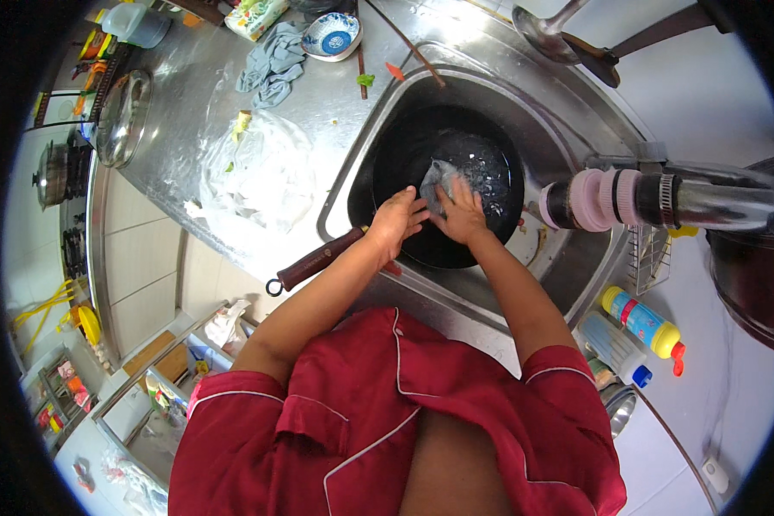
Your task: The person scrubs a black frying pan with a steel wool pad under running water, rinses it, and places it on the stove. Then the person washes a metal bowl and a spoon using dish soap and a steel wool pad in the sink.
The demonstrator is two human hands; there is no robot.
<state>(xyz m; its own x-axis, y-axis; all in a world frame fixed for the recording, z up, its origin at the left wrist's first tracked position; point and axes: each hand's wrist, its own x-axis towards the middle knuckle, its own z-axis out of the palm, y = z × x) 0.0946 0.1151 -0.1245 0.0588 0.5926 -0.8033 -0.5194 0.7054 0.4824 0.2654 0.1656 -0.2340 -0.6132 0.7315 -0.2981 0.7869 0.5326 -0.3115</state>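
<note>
A dark pan [400, 142] with water in it sits in the stainless steel sink [558, 145], its brown handle [322, 258] reaching out over the front left rim. My right hand [459, 209] lies spread over a wet grey cloth [440, 177] inside the pan, touching it. Just left of the cloth is my left hand [396, 219], fingers apart and holding nothing, above the pan's left part. Under the pan's right side, a pale plate [527, 240] with food scraps shows in the sink.
A faucet with pink rings [593, 200] juts over the sink from the right. Left on the counter lie a crumpled plastic bag [264, 174], a blue-grey cloth [274, 61] and a patterned bowl [332, 37]. Bottles [642, 319] lie at the lower right; a ladle [545, 35] hangs above.
</note>
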